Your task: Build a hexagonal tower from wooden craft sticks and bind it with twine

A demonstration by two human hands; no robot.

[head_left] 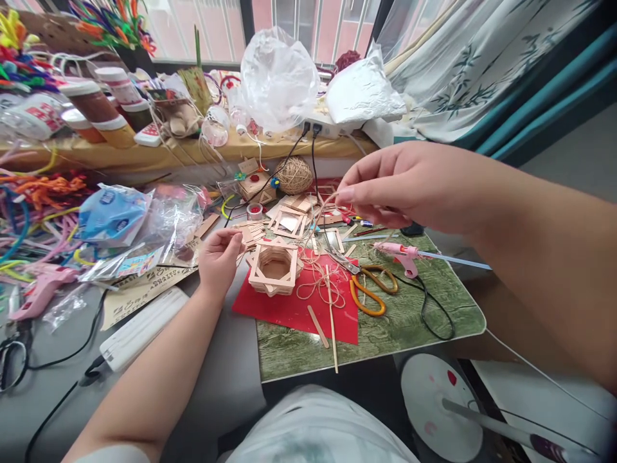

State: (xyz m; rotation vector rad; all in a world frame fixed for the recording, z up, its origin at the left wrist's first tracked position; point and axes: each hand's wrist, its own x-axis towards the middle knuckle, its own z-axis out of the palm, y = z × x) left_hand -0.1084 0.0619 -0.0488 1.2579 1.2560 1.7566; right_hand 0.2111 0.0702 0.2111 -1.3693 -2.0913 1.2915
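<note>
My right hand point(409, 186) is raised above the table, its fingers pinched on a thin length of twine point(318, 276) that drops to a loose tangle on the red paper sheet point(294, 305). Lower down, my left hand point(219, 257) is closed, pinching the other part of the twine beside a hexagonal frame of stacked popsicle sticks point(274, 267). That frame rests on the red sheet. Loose wooden sticks point(330, 321) lie close to the tangle.
Yellow-handled scissors point(369, 289) and a pink glue gun point(405, 254) lie on the green mat point(409, 321). A ball of twine point(294, 175), more stick frames point(289, 222), plastic bags, pipe cleaners point(43, 193) and a second pink glue gun point(41, 289) crowd the left and back.
</note>
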